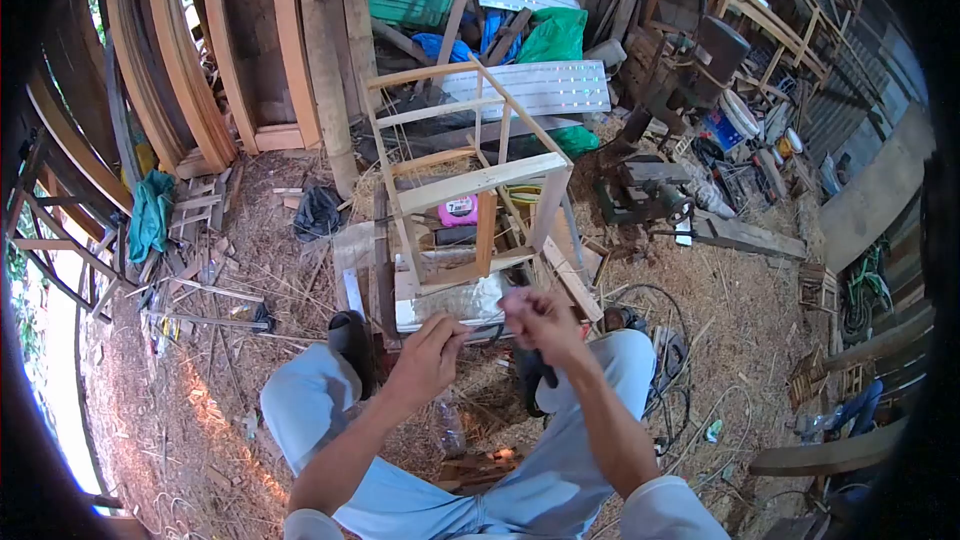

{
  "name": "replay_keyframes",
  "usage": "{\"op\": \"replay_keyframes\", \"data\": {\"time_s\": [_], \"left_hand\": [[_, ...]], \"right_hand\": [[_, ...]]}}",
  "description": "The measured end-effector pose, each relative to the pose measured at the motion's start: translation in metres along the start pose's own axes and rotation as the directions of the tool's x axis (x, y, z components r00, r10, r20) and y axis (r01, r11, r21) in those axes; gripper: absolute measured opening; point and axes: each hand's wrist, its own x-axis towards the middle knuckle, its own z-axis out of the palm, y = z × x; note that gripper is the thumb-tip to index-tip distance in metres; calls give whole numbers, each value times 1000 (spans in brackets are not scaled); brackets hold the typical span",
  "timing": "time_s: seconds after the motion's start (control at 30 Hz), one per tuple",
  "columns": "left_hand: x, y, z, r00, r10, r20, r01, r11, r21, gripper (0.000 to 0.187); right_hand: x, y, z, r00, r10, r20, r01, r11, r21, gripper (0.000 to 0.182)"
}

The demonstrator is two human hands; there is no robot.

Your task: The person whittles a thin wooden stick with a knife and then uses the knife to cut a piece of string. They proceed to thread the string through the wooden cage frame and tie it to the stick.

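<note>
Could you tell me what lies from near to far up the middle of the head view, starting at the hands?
Left hand and right hand → white board → pink tape measure → wooden frame's top bar → white slatted panel → green bag.

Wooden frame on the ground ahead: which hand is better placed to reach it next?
Probably the right hand: it is raised nearer the wooden frame. The left hand sits lower and further back.

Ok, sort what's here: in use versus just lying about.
In use: left hand and right hand, wooden frame, tape measure.
Lying about: black bag, green cloth, door frames, machine.
</note>
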Motion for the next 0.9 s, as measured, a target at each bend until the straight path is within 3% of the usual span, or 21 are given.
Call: {"op": "replay_keyframes", "data": {"time_s": [0.03,0.07,0.1,0.17,0.27,0.4,0.43,0.53,0.63,0.7,0.77,0.83,0.87,0.9], "left_hand": [[1,-1,0,1000,1,0,-1,1000,-2,8],[1,-2,-5,1000,4,-11,-4,1000,3,8],[0,-2,-13,1000,2,-14,-2,1000,9,8],[0,-2,-19,996,-59,73,57,998,23,14],[2,-2,-8,999,6,42,-5,1000,-13,14],[3,-3,-16,1000,13,3,-13,998,69,9],[4,-4,-21,1000,-7,1,7,997,79,9],[5,-5,-21,1000,-7,11,6,999,43,9],[3,-3,-20,998,-6,63,3,999,47,10],[3,-6,-22,999,46,14,-47,997,57,9],[3,-18,-48,999,-16,-28,19,993,113,8],[6,-19,-58,995,-63,-83,77,982,172,7],[7,-16,-56,993,-67,-93,82,983,165,6],[7,-15,-54,992,-75,-102,90,984,155,4]], "right_hand": [[0,6,3,997,11,76,-13,999,31,21],[2,4,-1,1000,3,22,-1,997,-77,22],[2,-5,-7,989,56,-134,-60,998,-28,22],[4,-15,-25,999,35,38,-37,997,64,23],[3,-13,-16,998,35,-50,-30,994,101,22],[4,-20,-22,987,17,-159,-19,1000,-11,23],[7,-21,-37,996,-9,-94,17,996,83,23],[5,-14,-36,985,0,-170,2,1000,13,22],[4,-13,-30,990,34,-135,-24,997,74,22],[10,-8,-48,987,13,-159,-11,1000,18,22],[11,-18,-89,884,-135,-448,170,985,38,24],[5,-21,-104,869,-134,-476,239,956,168,26],[5,-8,-103,893,-174,-416,244,962,120,30],[1,-10,-90,929,-114,-351,178,972,155,35]]}}
